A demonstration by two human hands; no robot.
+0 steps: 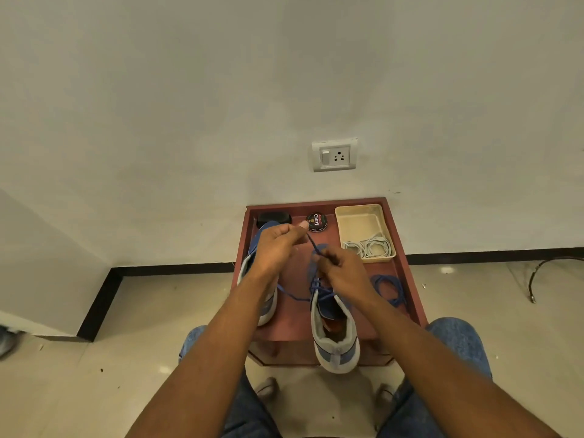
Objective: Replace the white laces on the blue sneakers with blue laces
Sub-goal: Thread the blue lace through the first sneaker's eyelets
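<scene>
Head view: white wall [284,74] fills most of the shot, black skirting [173,269] along its foot, beige tiled floor [132,327] below. Wall socket with switch [335,154] sits above the table. Small reddish-brown table [406,273] is pushed against the wall, raised lip round the edge; open floor on both sides of it, the near edge sits between the person's denim-clad knees.

On the table, left sneaker [260,279] lies along the left edge, mostly behind the left forearm. Right sneaker [335,336] is centre-front, heel overhanging the near edge, blue lace [295,295] threaded through its eyelets. Cream tray [358,222] in the far right corner holds the white laces [371,248] at its near end. Spare blue lace [388,287] is coiled on the table just in front of the tray.

Left hand [278,248] is raised, fingers curled, thumb and forefinger pinching the lace end. Right hand [346,273] over the shoe's tongue, fingers pinching the same lace lower down.

Polish tin [316,221] at the far edge, label reads "Cherry". Black object [273,218] beside it, can't tell what.
</scene>
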